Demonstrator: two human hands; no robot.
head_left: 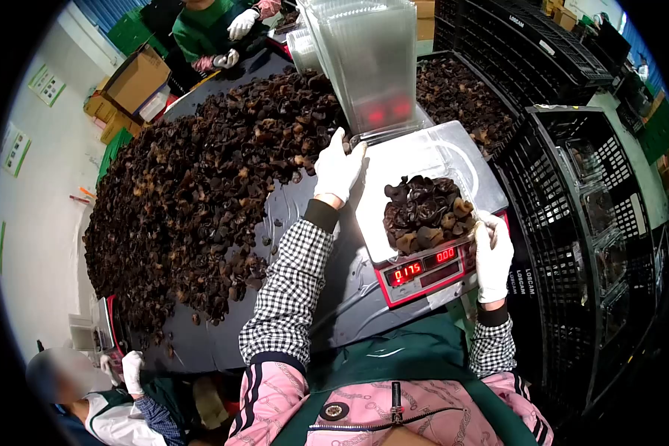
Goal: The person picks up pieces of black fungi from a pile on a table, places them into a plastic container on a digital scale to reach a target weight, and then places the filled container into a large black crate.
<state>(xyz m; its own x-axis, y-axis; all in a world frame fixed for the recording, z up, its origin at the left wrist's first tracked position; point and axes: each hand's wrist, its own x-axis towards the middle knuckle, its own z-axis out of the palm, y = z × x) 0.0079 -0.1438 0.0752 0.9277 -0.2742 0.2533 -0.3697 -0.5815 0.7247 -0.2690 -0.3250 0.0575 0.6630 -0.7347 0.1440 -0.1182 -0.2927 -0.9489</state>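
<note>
Gloved right hand [492,256] pinches the right side of a clear tray [464,192] of dark, curled pieces [424,213]; tray sits on the scale [375,223], red digits lit. Gloved left hand [340,169] at the foot of the tray stack [372,67]; can't tell whether it grips. Big dark heap [201,186] lies leftward.

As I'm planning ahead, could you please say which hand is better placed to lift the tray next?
Probably the right hand: it is at the edge of the tray, while the left hand is near the stacked containers.
</note>
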